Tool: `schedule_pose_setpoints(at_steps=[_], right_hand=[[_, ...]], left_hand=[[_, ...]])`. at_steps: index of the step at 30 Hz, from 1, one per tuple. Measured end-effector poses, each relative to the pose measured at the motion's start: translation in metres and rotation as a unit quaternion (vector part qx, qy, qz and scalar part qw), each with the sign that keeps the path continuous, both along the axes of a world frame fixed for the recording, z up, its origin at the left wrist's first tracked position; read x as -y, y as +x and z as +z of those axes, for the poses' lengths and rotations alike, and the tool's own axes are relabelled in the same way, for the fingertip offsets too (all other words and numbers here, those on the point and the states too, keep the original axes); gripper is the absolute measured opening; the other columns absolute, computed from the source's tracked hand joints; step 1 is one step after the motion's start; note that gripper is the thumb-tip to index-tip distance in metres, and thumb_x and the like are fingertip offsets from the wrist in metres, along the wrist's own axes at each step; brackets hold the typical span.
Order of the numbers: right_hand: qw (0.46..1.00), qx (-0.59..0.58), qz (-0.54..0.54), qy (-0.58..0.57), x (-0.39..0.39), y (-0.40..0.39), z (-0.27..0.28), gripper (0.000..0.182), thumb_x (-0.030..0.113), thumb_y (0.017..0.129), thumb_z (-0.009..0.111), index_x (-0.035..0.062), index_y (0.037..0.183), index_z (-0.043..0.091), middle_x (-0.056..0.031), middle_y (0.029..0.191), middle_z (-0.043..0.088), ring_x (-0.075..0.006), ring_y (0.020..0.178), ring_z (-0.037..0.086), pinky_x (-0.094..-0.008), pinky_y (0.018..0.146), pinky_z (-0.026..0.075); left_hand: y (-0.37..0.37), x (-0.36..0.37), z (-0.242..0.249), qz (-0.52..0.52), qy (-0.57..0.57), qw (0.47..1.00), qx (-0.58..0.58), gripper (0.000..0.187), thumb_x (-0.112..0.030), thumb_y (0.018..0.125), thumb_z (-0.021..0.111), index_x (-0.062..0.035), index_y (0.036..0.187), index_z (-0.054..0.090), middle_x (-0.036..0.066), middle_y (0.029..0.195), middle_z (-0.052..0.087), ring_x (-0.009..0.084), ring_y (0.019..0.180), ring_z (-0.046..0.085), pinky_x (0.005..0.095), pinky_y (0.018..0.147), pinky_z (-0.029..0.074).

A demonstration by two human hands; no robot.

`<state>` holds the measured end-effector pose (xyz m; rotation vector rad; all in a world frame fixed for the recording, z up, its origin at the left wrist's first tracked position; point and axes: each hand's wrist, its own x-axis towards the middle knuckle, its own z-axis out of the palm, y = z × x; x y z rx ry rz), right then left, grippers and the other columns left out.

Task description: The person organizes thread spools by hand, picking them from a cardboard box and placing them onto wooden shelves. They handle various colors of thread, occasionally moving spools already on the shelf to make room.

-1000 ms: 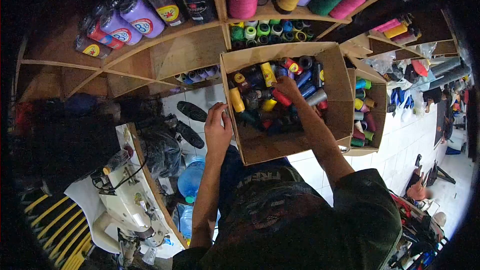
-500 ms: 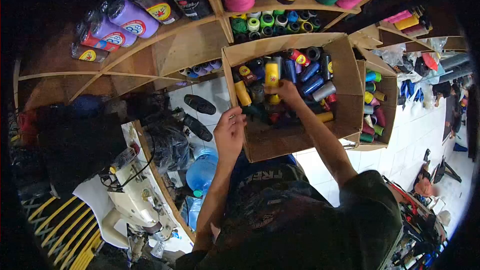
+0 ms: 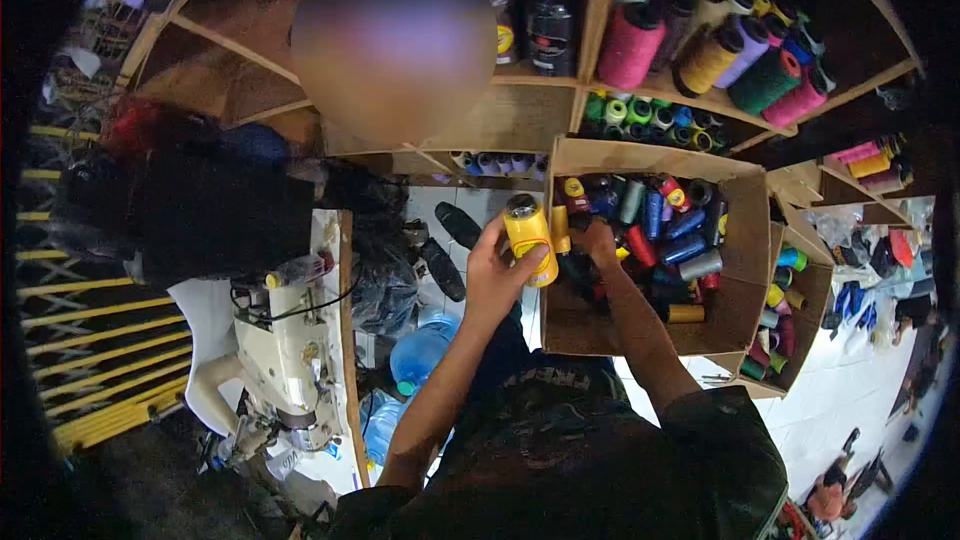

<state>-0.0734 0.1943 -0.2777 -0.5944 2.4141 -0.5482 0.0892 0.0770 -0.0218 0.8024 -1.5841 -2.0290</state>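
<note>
Raised at the near left side of the cardboard box (image 3: pixel 740 240), my left hand (image 3: pixel 490 275) grips a yellow thread spool (image 3: pixel 527 225) with a dark top and a round label. My right hand (image 3: pixel 602 245) reaches down into the box among the spools. Its fingers are curled, and what they hold, if anything, is hidden. Close to those fingers stands a mustard-yellow spool (image 3: pixel 560 228). Around the hand lie a red spool (image 3: pixel 641 246), blue spools (image 3: pixel 685 221) and a grey spool (image 3: pixel 700 265).
Shelves of thread stand behind the box, with a pink spool (image 3: pixel 630 48) among them. A second box (image 3: pixel 800 310) of spools adjoins on the right. A sewing machine (image 3: pixel 285 355) is at left, near a blue water bottle (image 3: pixel 425 350). Dark shoes (image 3: pixel 442 270) lie on the floor.
The yellow spool has passed from my right hand to my left and is out of the box. My right hand is lower among the spools. The view has shifted left.
</note>
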Motion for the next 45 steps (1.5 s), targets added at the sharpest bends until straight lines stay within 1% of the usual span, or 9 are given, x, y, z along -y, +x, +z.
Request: schedule_pose_setpoints(at_steps=[3, 10, 14, 18, 25, 29, 31, 33, 45], right_hand=[[0.998, -0.056, 0.03, 0.027, 0.003, -0.002, -0.031, 0.057, 0.041, 0.069, 0.069, -0.0073, 0.098, 0.057, -0.0235, 0.095, 0.064, -0.0423, 0.091, 0.061, -0.0458, 0.079, 0.051], [0.968, -0.091, -0.13, -0.195, -0.039, 0.01, 0.13, 0.043, 0.028, 0.077, 0.063, 0.001, 0.111, 0.058, -0.0165, 0.081, 0.067, -0.0341, 0.073, 0.065, -0.0386, 0.063, 0.051], [0.73, 0.335, -0.284, -0.524, -0.046, 0.032, 0.215, 0.048, 0.025, 0.088, 0.055, -0.0047, 0.124, 0.045, -0.0161, 0.117, 0.054, -0.0247, 0.102, 0.06, -0.0344, 0.078, 0.056], [0.694, 0.404, -0.221, -0.554, 0.014, 0.067, 0.251, 0.057, 0.024, 0.084, 0.06, -0.0073, 0.127, 0.038, -0.0195, 0.123, 0.048, -0.0295, 0.113, 0.053, -0.0439, 0.094, 0.047], [0.907, 0.227, -0.119, -0.335, 0.153, 0.026, 0.236, 0.045, 0.018, 0.088, 0.06, -0.0039, 0.125, 0.047, -0.0104, 0.103, 0.059, -0.0192, 0.083, 0.064, -0.0299, 0.067, 0.059], [0.988, -0.059, 0.113, -0.093, 0.222, -0.045, 0.189, 0.052, 0.044, 0.084, 0.059, 0.0002, 0.112, 0.059, -0.0179, 0.107, 0.063, -0.0213, 0.083, 0.066, -0.0346, 0.076, 0.051], [0.984, -0.1, 0.139, 0.038, 0.258, -0.072, 0.192, 0.059, 0.052, 0.084, 0.055, 0.0014, 0.114, 0.058, -0.0193, 0.114, 0.06, -0.0225, 0.101, 0.06, -0.0341, 0.087, 0.046], [0.978, -0.064, 0.104, -0.169, 0.287, -0.125, 0.156, 0.054, 0.047, 0.084, 0.059, 0.0024, 0.115, 0.058, -0.0162, 0.115, 0.059, -0.0225, 0.106, 0.056, -0.035, 0.09, 0.044], [0.933, -0.287, 0.207, -0.057, 0.4, -0.199, 0.157, 0.048, 0.039, 0.085, 0.061, 0.0028, 0.116, 0.057, -0.0143, 0.115, 0.059, -0.022, 0.107, 0.056, -0.034, 0.091, 0.044]], left_hand=[[0.016, 0.027, -0.01, 0.017, -0.037, 0.999, -0.024, 0.053, 0.002, 0.077, 0.07, 0.0023, 0.125, 0.046, 0.01, 0.113, 0.058, 0.0167, 0.104, 0.056, 0.0302, 0.092, 0.044], [0.04, 0.109, -0.033, 0.037, 0.046, 0.998, -0.024, 0.053, 0.005, 0.079, 0.066, 0.0009, 0.128, 0.044, 0.01, 0.115, 0.057, 0.0164, 0.107, 0.054, 0.0294, 0.092, 0.043], [0.038, 0.146, -0.037, -0.023, 0.04, 0.998, -0.037, 0.043, -0.003, 0.081, 0.064, 0.0003, 0.121, 0.05, 0.004, 0.106, 0.058, 0.0121, 0.098, 0.054, 0.0263, 0.089, 0.04], [0.028, 0.17, -0.038, -0.036, 0.035, 0.998, -0.046, 0.042, -0.004, 0.08, 0.065, 0.0009, 0.119, 0.051, 0.004, 0.102, 0.059, 0.0129, 0.096, 0.055, 0.0265, 0.087, 0.041], [-0.005, 0.229, -0.12, 0.034, -0.099, 0.994, -0.028, 0.054, -0.013, 0.074, 0.068, 0.0021, 0.121, 0.049, 0.015, 0.107, 0.061, 0.0246, 0.096, 0.061, 0.0342, 0.083, 0.047], [-0.027, 0.259, -0.16, 0.101, -0.195, 0.976, -0.007, 0.058, -0.017, 0.069, 0.069, 0.0011, 0.121, 0.051, 0.02, 0.101, 0.063, 0.0305, 0.094, 0.063, 0.0363, 0.082, 0.048], [-0.034, 0.26, -0.177, 0.1, -0.16, 0.982, -0.031, 0.057, -0.01, 0.072, 0.067, 0.0029, 0.124, 0.048, 0.017, 0.105, 0.062, 0.0239, 0.096, 0.061, 0.0328, 0.084, 0.047], [-0.038, 0.254, -0.182, 0.107, -0.127, 0.985, -0.037, 0.056, -0.007, 0.074, 0.067, 0.002, 0.126, 0.047, 0.015, 0.107, 0.062, 0.0204, 0.097, 0.061, 0.031, 0.085, 0.047], [-0.049, 0.235, -0.218, 0.135, -0.158, 0.973, -0.101, 0.059, -0.011, 0.07, 0.069, 0.0018, 0.123, 0.046, 0.022, 0.109, 0.058, 0.0364, 0.103, 0.057, 0.0405, 0.089, 0.044]])
